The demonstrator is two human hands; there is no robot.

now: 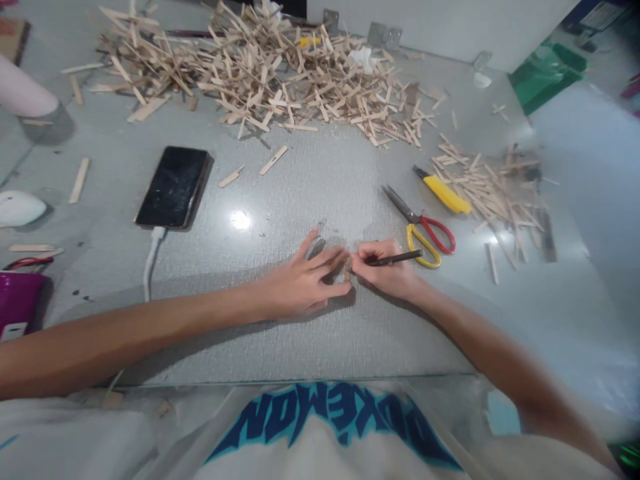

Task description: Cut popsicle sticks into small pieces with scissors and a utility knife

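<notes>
My right hand (387,270) grips a slim dark pen (403,258), its back end pointing right and its tip hidden by my fingers. Close beside it, my left hand (313,283) rests low over the table, thumb and middle fingers around a small piece of wooden stick (349,265) that is mostly covered. One finger of that hand is stretched out away from the others. The fingertips of both hands nearly meet. To the upper right of my right hand lie scissors (417,223) with one red and one yellow handle, blades spread a little or closed, I cannot tell.
Past the scissors is a yellow utility knife (445,193) by a small heap of sticks (493,190). A large pile of wooden sticks (280,80) spans the back. A phone (174,187) with a white cable (153,263) lies left. Two loose sticks (273,161) lie ahead.
</notes>
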